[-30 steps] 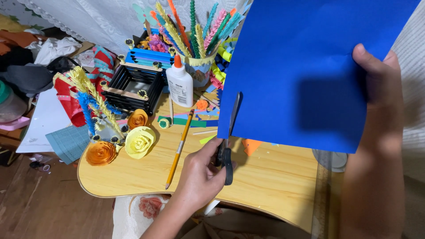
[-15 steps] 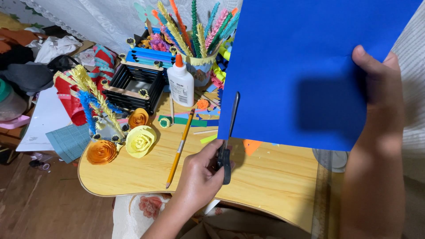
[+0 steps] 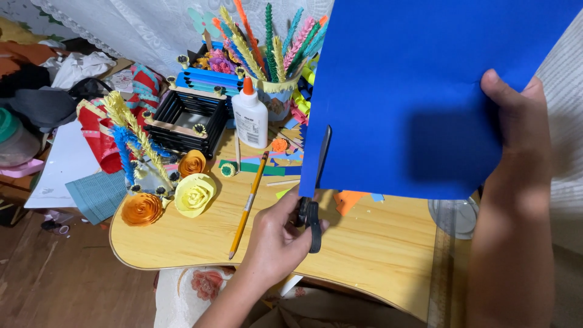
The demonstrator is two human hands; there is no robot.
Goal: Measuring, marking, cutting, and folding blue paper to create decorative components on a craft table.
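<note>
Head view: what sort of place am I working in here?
Probably a home craft corner: a wooden table with paper roses, a glue bottle and a cup of paper stems, clothes piled behind.

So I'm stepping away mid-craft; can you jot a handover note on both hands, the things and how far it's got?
Left hand: grips black scissors, blades up at the lower left edge of the blue sheet.
Right hand: holds the sheet up by its right side.
Done: no cut visible.
Left: the cutting.
On the table: pencil, glue bottle, paper roses.
</note>
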